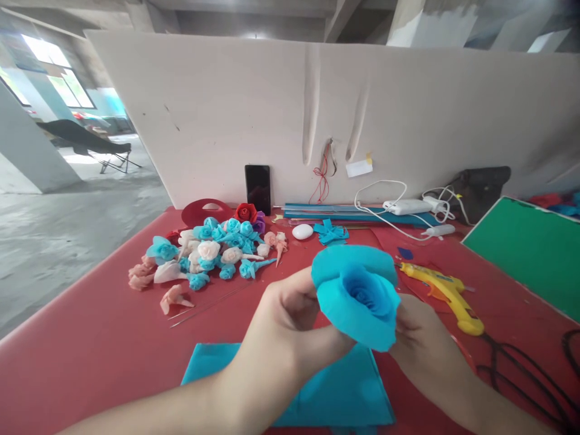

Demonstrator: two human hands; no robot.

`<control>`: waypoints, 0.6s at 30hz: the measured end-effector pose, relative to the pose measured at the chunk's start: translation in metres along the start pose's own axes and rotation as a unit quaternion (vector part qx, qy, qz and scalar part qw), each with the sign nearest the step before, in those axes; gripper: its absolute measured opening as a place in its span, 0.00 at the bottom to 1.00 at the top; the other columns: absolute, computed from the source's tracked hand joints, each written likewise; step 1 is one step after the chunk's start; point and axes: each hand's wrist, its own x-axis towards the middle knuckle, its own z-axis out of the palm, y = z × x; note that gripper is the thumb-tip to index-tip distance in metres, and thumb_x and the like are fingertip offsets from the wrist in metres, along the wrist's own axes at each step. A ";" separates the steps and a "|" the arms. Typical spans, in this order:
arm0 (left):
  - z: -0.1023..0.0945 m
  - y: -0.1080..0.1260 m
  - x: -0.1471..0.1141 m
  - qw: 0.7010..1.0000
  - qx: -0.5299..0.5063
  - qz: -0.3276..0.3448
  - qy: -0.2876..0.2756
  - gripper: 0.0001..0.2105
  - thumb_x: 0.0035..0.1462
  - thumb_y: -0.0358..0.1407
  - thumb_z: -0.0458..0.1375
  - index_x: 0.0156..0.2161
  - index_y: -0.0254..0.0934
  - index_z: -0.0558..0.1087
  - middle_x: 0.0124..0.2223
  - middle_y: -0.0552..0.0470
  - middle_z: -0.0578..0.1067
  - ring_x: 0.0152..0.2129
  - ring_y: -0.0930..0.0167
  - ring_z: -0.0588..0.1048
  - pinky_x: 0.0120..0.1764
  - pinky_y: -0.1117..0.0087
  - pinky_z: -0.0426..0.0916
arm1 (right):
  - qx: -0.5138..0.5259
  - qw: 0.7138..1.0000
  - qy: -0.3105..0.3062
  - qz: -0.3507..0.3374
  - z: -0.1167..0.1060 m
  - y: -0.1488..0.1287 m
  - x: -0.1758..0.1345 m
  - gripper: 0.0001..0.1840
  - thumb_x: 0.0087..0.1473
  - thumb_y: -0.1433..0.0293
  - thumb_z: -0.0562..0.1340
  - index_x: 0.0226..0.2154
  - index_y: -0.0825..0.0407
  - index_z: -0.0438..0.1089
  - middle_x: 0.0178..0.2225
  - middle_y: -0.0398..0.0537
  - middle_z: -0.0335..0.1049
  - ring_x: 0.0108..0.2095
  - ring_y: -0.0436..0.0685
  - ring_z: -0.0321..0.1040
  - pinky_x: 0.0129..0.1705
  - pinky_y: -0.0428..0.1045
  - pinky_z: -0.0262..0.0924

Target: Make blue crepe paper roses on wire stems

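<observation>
A large blue paper rose (pixel 357 296) is held up in front of me, its rolled centre facing the camera and its wide outer petals spread around it. My left hand (pixel 299 326) grips it from the left, thumb under the lower petal and fingers behind. On the other side my right hand (pixel 421 338) is closed behind the flower; the petals hide most of its fingertips and the flower's base. Below both hands lies a folded stack of blue crepe paper (pixel 344 386), flat on the red tabletop (pixel 113 356).
A pile of small blue, white and pink paper flowers (pixel 212 248) sits at the left. To the right are a yellow glue gun (pixel 444 293) with a black cord and a green board (pixel 530 254). A phone (pixel 258 188) leans on the white partition (pixel 226 115), near a white power strip (pixel 408 207).
</observation>
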 end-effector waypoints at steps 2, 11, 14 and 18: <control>-0.002 0.000 -0.001 1.000 0.011 0.000 0.016 0.14 0.47 0.21 0.61 0.34 0.45 0.78 0.31 0.60 0.78 0.34 0.73 0.75 0.40 0.77 0.70 | -0.008 1.000 0.006 -0.009 0.001 -0.001 0.001 0.11 0.56 0.59 0.56 0.39 0.38 0.73 0.36 0.40 0.74 0.36 0.55 0.70 0.39 0.46 0.64; -0.002 0.004 -0.001 0.999 0.021 -0.021 0.030 0.08 0.51 0.26 0.59 0.30 0.43 0.77 0.27 0.62 0.75 0.30 0.79 0.74 0.30 0.86 0.68 | -0.007 1.000 0.026 -0.010 0.003 -0.003 0.003 0.10 0.56 0.62 0.57 0.37 0.36 0.74 0.35 0.37 0.74 0.35 0.51 0.71 0.39 0.42 0.65; -0.003 0.004 -0.001 0.999 0.021 -0.026 0.042 0.07 0.51 0.27 0.60 0.29 0.43 0.76 0.27 0.63 0.75 0.30 0.79 0.74 0.29 0.86 0.67 | -0.008 0.999 0.033 -0.014 0.003 -0.003 0.003 0.09 0.56 0.63 0.57 0.34 0.38 0.75 0.33 0.37 0.75 0.33 0.50 0.71 0.37 0.42 0.65; -0.004 0.004 0.000 0.998 0.028 -0.016 0.045 0.07 0.50 0.27 0.60 0.28 0.42 0.76 0.28 0.63 0.76 0.30 0.78 0.74 0.30 0.85 0.68 | -0.014 0.999 0.043 -0.001 0.004 -0.003 0.002 0.11 0.56 0.61 0.57 0.32 0.41 0.75 0.31 0.40 0.75 0.32 0.53 0.71 0.37 0.44 0.66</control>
